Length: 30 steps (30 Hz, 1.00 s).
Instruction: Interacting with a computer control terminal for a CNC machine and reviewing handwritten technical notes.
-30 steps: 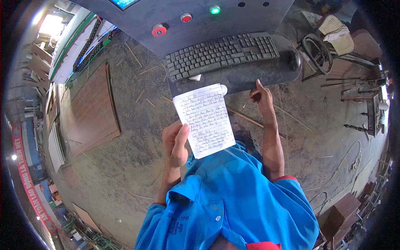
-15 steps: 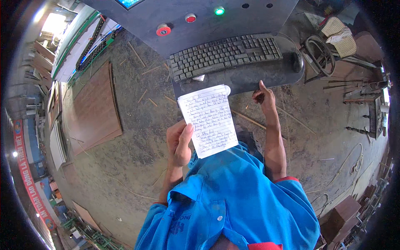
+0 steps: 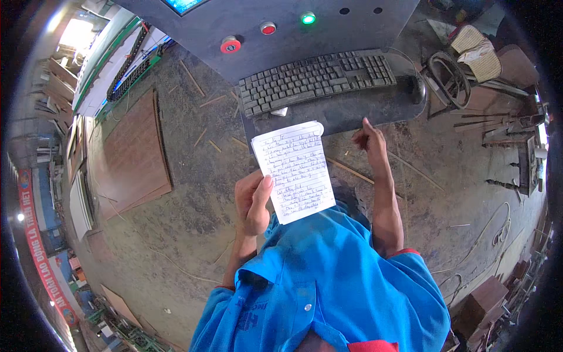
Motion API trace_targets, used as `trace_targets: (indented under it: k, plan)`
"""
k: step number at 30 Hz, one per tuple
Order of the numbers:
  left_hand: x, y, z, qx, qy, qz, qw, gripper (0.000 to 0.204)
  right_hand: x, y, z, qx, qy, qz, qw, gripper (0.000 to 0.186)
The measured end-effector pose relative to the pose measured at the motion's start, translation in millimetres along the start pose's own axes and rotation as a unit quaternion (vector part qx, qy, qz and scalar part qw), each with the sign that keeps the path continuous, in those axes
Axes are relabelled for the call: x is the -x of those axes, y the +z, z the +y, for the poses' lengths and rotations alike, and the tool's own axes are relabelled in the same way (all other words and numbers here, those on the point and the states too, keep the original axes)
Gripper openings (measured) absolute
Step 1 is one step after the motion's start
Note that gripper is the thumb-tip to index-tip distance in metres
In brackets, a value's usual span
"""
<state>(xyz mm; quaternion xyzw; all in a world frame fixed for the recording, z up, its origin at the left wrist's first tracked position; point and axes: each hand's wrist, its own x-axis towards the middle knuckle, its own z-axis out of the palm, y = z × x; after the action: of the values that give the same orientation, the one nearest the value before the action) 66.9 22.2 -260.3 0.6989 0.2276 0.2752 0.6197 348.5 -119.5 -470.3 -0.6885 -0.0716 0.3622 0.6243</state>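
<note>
My left hand (image 3: 253,203) grips a stack of lined white paper sheets (image 3: 296,176) covered in blue handwriting, the thumb lying over the left edge. The sheets are held up in front of my blue shirt, below a dusty black keyboard (image 3: 316,82). To the right of the paper, my right hand (image 3: 370,142) hovers near the front edge of the dark keyboard shelf (image 3: 346,111). One finger points out and the others are loosely bent, with nothing seen in them. A black mouse (image 3: 417,89) rests at the shelf's right end.
A grey control panel (image 3: 363,29) behind the keyboard carries red buttons (image 3: 230,44), a lit green button (image 3: 308,18) and part of a screen (image 3: 185,4). Brown boards (image 3: 132,155) and wood strips lie on the floor at left. A woven straw hat (image 3: 476,53) sits at far right.
My right hand has shifted very slightly, with its fingers a little less curled. The paper stays in my left hand, nearly unmoved.
</note>
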Motion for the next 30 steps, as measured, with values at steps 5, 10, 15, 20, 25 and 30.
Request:
trace_targets:
  k: [5,10,15,20,25,30]
  plan:
    - [1.2,-4.6,1.4,0.011,-0.020,0.018,1.000,0.041,109.2,34.5,-80.2,-0.129,-0.021,-0.202,0.971,0.062]
    - [3.0,3.9,-3.1,-0.006,-0.062,0.003,0.998,0.040,165.8,66.8,-120.0,-0.110,-0.083,-0.284,0.949,0.049]
    - [-4.8,11.1,0.4,-0.038,-0.042,-0.047,0.997,0.038,159.8,62.2,-117.9,-0.069,-0.106,-0.160,0.979,0.025]
    - [-7.1,13.3,-5.6,-0.009,-0.057,-0.044,0.997,0.036,87.3,-2.2,-49.7,0.000,-0.102,0.011,0.995,0.022]
    - [-1.5,6.7,-18.1,0.002,-0.074,-0.035,0.997,0.033,50.7,-29.6,-38.1,0.073,-0.019,0.013,0.997,0.025]
    - [-6.6,9.2,-16.6,-0.014,-0.080,-0.031,0.996,0.030,7.7,-37.8,-33.1,0.156,-0.012,0.064,0.986,0.039]
